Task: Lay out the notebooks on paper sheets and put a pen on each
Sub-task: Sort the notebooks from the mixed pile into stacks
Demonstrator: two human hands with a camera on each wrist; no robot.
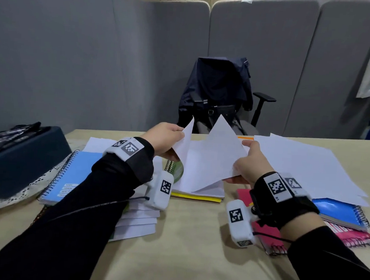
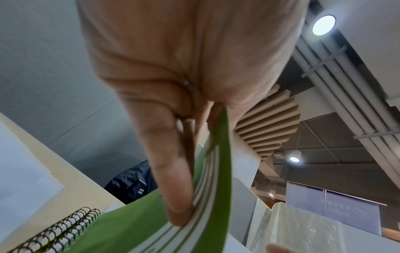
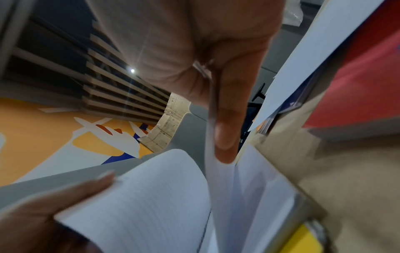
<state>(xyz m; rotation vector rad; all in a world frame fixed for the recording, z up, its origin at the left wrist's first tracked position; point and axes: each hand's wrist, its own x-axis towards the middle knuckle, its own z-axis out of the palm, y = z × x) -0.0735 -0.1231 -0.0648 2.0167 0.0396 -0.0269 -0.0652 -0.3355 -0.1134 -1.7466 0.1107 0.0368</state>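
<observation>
Beige table [image 1: 194, 248] carries scattered stationery. Loose paper sheets [image 1: 308, 164] spread far right, overlapping blue notebook [image 1: 340, 212] and pink notebook [image 1: 355, 235]. Second blue notebook [image 1: 73, 176] lies left, under left sleeve. Green notebook [image 1: 177, 172] open at table centre, pages [image 1: 208, 160] lifted. Left hand [image 1: 164, 138] pinches green cover and a page together, fingers clamped. Right hand [image 1: 252, 163] pinches opposite pages, thumb pressed on paper. Pens hard to make out.
</observation>
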